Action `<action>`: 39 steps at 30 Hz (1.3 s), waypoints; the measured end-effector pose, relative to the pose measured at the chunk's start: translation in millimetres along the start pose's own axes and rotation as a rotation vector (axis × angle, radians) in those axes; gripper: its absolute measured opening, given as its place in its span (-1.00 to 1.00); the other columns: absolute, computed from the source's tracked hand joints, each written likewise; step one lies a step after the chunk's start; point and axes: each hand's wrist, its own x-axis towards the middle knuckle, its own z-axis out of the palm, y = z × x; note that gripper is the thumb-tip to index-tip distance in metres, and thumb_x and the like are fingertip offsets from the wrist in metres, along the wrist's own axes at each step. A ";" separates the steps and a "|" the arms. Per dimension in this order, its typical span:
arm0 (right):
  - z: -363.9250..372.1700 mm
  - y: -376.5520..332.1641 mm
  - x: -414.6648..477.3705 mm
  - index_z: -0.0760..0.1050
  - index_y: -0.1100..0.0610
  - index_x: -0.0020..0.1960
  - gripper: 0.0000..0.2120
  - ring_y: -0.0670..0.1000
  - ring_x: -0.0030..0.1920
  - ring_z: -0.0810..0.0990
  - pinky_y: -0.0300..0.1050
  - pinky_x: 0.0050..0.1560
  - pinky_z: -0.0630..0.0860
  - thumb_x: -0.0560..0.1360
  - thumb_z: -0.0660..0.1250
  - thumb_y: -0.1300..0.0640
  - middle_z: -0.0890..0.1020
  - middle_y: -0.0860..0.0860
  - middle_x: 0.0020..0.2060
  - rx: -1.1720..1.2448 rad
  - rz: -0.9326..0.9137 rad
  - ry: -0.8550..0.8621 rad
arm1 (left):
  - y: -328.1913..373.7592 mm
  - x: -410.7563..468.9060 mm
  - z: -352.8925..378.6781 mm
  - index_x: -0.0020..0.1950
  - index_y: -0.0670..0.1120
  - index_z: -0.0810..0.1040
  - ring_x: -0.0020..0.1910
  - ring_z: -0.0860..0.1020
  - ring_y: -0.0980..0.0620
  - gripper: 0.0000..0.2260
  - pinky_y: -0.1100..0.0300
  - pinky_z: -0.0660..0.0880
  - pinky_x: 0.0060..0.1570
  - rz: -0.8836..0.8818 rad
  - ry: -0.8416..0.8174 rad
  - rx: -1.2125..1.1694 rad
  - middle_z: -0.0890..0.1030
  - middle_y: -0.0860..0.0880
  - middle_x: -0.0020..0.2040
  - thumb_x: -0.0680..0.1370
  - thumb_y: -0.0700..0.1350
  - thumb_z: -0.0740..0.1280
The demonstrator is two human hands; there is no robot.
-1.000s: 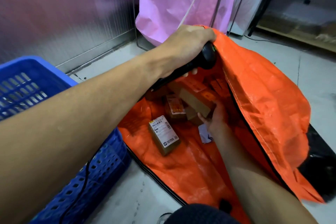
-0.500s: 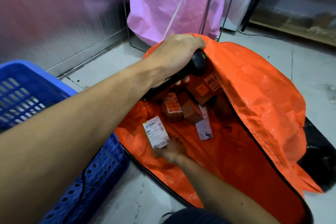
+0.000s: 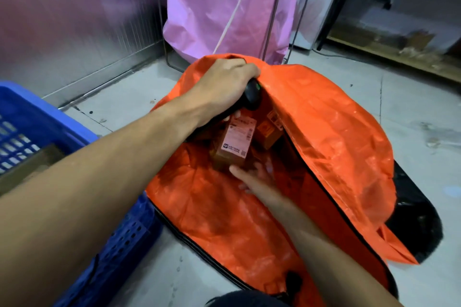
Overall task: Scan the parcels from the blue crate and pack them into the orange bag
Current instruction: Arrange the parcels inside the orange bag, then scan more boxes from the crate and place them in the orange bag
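Orange woven bag [image 3: 224, 219] lies on the concrete floor [image 3: 129, 99] with its mouth open toward the viewer; a black zip edge runs along the near lip. Blue crate [image 3: 124, 234] stands touching the bag's left side, and a brown cardboard piece [image 3: 32, 164] is visible inside it. Right hand [image 3: 254, 179] reaches into the bag and is in contact with the near end of a labelled parcel [image 3: 234, 147], thumb at the lower edge; motion blur prevents confirming whether the fingers clasp the box or only press it. The parcel sits tilted inside the bag, label upward, against a second parcel [image 3: 269, 132] bearing an orange label, just beside it to the right. Left hand [image 3: 224, 85] is at the far rim of the bag, fingers wrapped round a black scanner [image 3: 252, 95], with the bag's upper flap draped beside it. Black sheeting [image 3: 411, 209] lies under the bag's right side. Pink bag [image 3: 224, 7] stands behind, next to a ribbed metal wall panel [image 3: 74, 20].
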 end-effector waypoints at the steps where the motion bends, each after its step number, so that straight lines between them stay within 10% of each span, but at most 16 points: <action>1: -7.8 -1.2 -8.0 0.21 -0.41 0.35 -0.27 -0.07 0.24 0.56 0.01 0.40 0.47 0.35 0.57 -0.29 0.46 -0.10 0.42 -0.099 -0.036 0.010 | -2.8 2.1 -0.1 -0.19 -0.15 0.56 -0.57 0.45 0.05 -0.78 0.23 0.33 -0.58 0.016 0.014 0.047 0.54 -0.04 -0.39 0.62 -0.09 0.34; 4: -24.5 -0.4 -29.1 -0.04 -0.42 0.57 0.02 -0.09 0.49 0.36 0.03 0.49 0.37 0.34 0.56 -0.31 0.20 -0.13 0.58 -0.190 -0.092 -0.009 | -11.6 5.2 -1.6 -0.17 -0.18 0.57 -0.51 0.48 0.02 -0.75 0.24 0.34 -0.55 0.020 0.032 0.175 0.57 -0.11 -0.27 0.64 -0.07 0.32; 7: -42.7 0.6 -43.0 0.06 -0.03 0.64 -0.24 0.02 0.52 0.33 0.00 0.50 0.28 0.59 0.41 -0.04 0.31 0.00 0.54 -0.220 -0.071 -0.016 | -15.2 6.7 -6.6 -0.12 -0.17 0.59 -0.51 0.55 -0.11 -0.75 0.27 0.33 -0.63 -0.010 0.057 0.190 0.61 -0.08 -0.28 0.64 -0.03 0.30; 13: -73.9 -28.6 -102.5 0.38 -0.04 0.41 -0.29 -0.04 0.12 0.63 -0.07 0.25 0.44 0.38 0.53 -0.26 0.64 -0.06 0.05 -0.213 -0.030 -0.082 | -12.4 0.9 -10.9 -0.15 -0.04 0.59 -0.51 0.55 -0.09 -0.74 0.26 0.38 -0.58 -0.086 0.010 0.160 0.61 0.09 -0.45 0.65 0.06 0.31; 17: -88.5 -72.1 -147.2 0.59 -0.08 0.21 -0.75 -0.11 -0.06 0.72 -0.35 0.02 0.53 0.54 0.39 -0.04 0.74 -0.08 -0.04 -0.143 -0.227 -0.072 | -6.7 -18.4 -11.6 -0.12 -0.03 0.54 -0.55 0.49 -0.06 -0.72 0.23 0.39 -0.55 -0.191 -0.063 0.046 0.56 0.04 -0.49 0.65 0.13 0.32; 21: -80.7 -91.9 -170.5 0.56 -0.18 0.29 -0.61 0.09 0.00 0.72 0.05 0.04 0.62 0.47 0.35 -0.07 0.69 -0.09 0.16 0.001 -0.296 -0.124 | 5.8 -52.2 -29.6 0.04 -0.03 0.61 -0.55 0.46 -0.02 -0.71 0.27 0.36 -0.58 -0.319 -0.158 -0.040 0.52 -0.04 -0.43 0.64 0.18 0.29; 28: -58.5 -90.5 -158.2 0.50 0.34 0.35 -0.28 0.09 -0.23 0.64 -0.09 -0.25 0.62 0.42 0.35 -0.20 0.72 0.14 0.02 0.203 0.014 -0.259 | 41.6 -142.0 -101.8 0.07 0.04 0.62 -0.48 0.46 0.00 -0.66 0.23 0.36 -0.47 -0.436 -0.144 -0.062 0.57 -0.03 -0.31 0.51 0.27 0.42; 32: -52.8 -90.2 -169.9 0.40 0.25 0.40 -0.40 0.09 -0.26 0.62 -0.06 -0.28 0.59 0.56 0.25 -0.17 0.73 0.12 -0.09 0.341 0.149 -0.298 | 45.2 -203.4 -145.1 0.50 0.20 0.29 -0.40 0.56 0.05 -0.16 0.16 0.49 -0.37 -0.463 -0.115 0.115 0.66 -0.01 -0.25 0.34 -0.07 0.65; 34: -47.6 -96.6 -180.4 0.44 0.17 0.11 -0.65 0.15 -0.19 0.59 0.07 -0.10 0.54 0.59 0.25 -0.13 0.71 0.19 0.10 0.382 0.177 -0.292 | 46.2 -236.6 -164.7 0.59 0.23 0.16 -0.34 0.64 0.04 0.04 0.13 0.54 -0.26 -0.476 -0.037 0.233 0.70 -0.06 -0.17 0.22 -0.11 0.62; 37: -40.3 -106.9 -189.8 0.54 0.15 -0.11 -0.69 0.22 -0.11 0.56 0.14 -0.01 0.42 0.62 0.26 -0.07 0.63 0.34 0.18 0.357 0.251 -0.254 | 55.3 -280.5 -180.9 0.40 0.02 0.42 -0.17 0.69 -0.09 -0.20 0.00 0.59 -0.15 -0.447 0.075 0.295 0.70 -0.12 -0.08 0.15 -0.11 0.50; 39: -34.9 -114.5 -189.9 0.54 0.18 0.21 -0.65 0.28 0.11 0.60 0.13 0.08 0.48 0.63 0.26 -0.07 0.63 0.36 0.20 0.245 0.290 -0.252 | 60.3 -310.8 -185.2 0.14 -0.04 0.60 -0.19 0.65 -0.08 -0.49 -0.04 0.56 -0.11 -0.416 0.127 0.260 0.70 -0.09 -0.17 0.18 -0.13 0.48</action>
